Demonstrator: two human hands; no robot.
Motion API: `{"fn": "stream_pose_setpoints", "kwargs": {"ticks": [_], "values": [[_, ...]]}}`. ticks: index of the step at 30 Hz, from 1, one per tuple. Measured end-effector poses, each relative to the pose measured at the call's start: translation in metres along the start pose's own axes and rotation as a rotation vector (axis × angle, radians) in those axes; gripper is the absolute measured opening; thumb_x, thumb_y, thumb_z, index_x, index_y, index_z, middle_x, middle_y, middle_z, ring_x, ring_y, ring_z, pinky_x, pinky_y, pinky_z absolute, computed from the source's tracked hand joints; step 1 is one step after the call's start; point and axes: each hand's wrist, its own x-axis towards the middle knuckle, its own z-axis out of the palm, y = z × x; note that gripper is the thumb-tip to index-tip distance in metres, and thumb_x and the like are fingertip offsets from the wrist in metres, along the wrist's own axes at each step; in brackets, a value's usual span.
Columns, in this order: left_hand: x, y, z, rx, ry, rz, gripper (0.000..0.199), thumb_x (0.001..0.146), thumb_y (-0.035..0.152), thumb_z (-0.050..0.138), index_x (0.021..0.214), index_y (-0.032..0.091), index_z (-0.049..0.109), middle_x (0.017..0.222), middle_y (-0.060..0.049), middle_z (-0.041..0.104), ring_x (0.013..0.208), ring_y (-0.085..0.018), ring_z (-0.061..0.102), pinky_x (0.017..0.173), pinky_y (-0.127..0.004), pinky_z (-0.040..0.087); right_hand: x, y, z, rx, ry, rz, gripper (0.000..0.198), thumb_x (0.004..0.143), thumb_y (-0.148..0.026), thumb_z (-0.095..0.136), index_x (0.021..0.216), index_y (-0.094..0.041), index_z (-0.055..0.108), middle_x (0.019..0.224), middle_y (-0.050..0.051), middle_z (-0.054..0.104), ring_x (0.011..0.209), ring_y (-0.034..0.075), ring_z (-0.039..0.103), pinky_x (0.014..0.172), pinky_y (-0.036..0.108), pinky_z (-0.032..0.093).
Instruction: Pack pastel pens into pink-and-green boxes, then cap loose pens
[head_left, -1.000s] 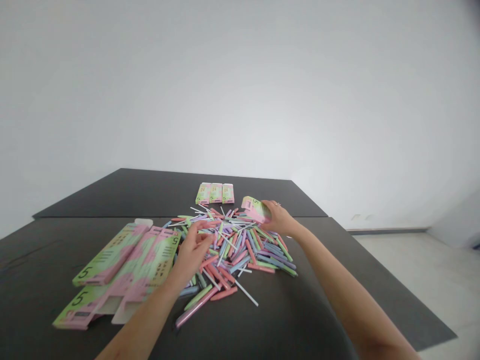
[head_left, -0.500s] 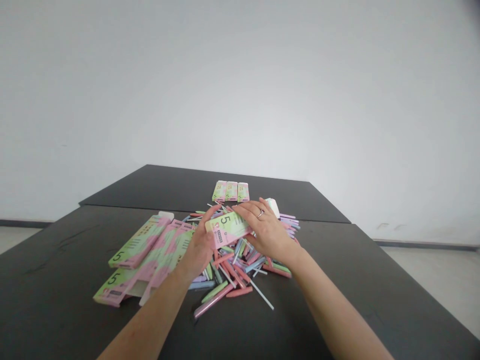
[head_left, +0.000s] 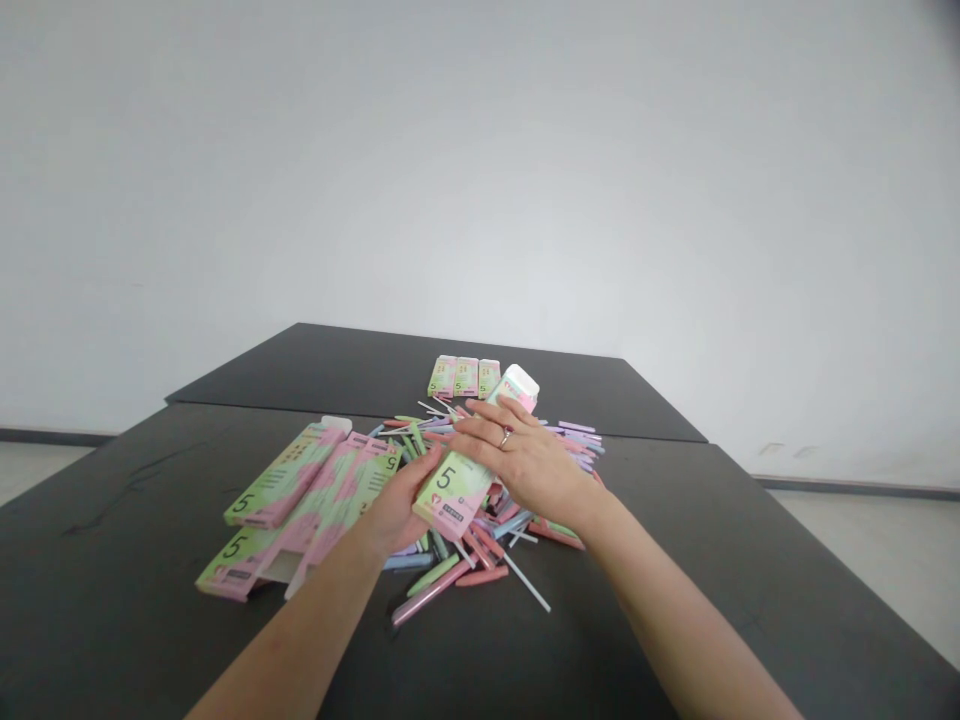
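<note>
Over the pile of pens I hold a green and pink pen box (head_left: 459, 492) marked with a 5, its white top flap pointing away from me and to the right. My left hand (head_left: 396, 508) is closed on the box's lower left side. My right hand (head_left: 525, 460), with a ring on one finger, lies across the front of the box with its fingers bent over it. The box tilts, its printed face up. Beneath it spread loose coloured pens (head_left: 435, 577) in pink, red, green, blue and purple, with thin white sticks (head_left: 529, 584) among them.
Several similar boxes (head_left: 277, 480) lie overlapping to the left of the pens, at least one with an open end. Three more boxes (head_left: 466, 376) stand side by side at the back. The black table (head_left: 645, 620) has a seam across it; a pale wall rises behind.
The box has turned from lying nearly crosswise to pointing away from me, so its white flap shows higher up. My right hand has slid lower along its front.
</note>
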Motion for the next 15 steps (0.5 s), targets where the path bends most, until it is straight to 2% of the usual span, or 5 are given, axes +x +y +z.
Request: {"fn": "stream_pose_setpoints", "kwargs": {"ticks": [2,6,9,13,15], "values": [[0.000,-0.002,-0.003,0.015,-0.005,-0.012,0.029,0.083,0.041,0.066,0.096,0.015,0.069,0.092,-0.009,0.074,0.103,-0.032,0.067,0.089,-0.045,0.051,0.002,-0.003,0.000,-0.009,-0.008,-0.024,0.042,0.096,-0.012,0.048,0.136,-0.025,0.049,0.139,0.007,0.055,0.141,0.023,0.034,0.117,0.050,0.027],[-0.001,-0.005,-0.004,0.024,0.009,0.060,0.020,0.081,0.030,0.070,0.095,0.017,0.071,0.087,-0.005,0.074,0.088,-0.024,0.069,0.079,-0.034,0.053,0.004,-0.008,0.000,-0.013,0.019,-0.010,0.035,0.096,-0.013,0.047,0.130,-0.021,0.052,0.139,0.010,0.055,0.139,0.025,0.037,0.115,0.052,0.033],[-0.001,-0.005,-0.002,0.043,0.040,0.141,0.028,0.078,0.028,0.073,0.104,0.018,0.070,0.092,-0.004,0.073,0.081,-0.019,0.068,0.072,-0.029,0.053,0.004,-0.010,0.008,0.015,0.085,0.032,0.037,0.094,-0.011,0.049,0.131,-0.020,0.050,0.138,0.013,0.055,0.137,0.026,0.040,0.112,0.051,0.038],[0.003,-0.004,-0.003,0.101,0.145,0.236,0.045,0.073,0.025,0.078,0.116,0.020,0.065,0.108,-0.005,0.070,0.096,-0.019,0.067,0.081,-0.027,0.054,0.004,-0.010,0.027,0.068,0.193,0.071,0.040,0.089,-0.007,0.048,0.129,-0.014,0.049,0.133,0.017,0.054,0.135,0.027,0.041,0.112,0.049,0.039],[0.006,-0.004,-0.004,0.131,0.213,0.251,0.046,0.074,0.024,0.077,0.118,0.021,0.064,0.110,-0.005,0.070,0.102,-0.021,0.066,0.084,-0.028,0.053,0.004,-0.010,0.036,0.099,0.204,0.067,0.039,0.088,-0.005,0.046,0.126,-0.014,0.051,0.132,0.018,0.055,0.136,0.027,0.040,0.112,0.048,0.039]]}}
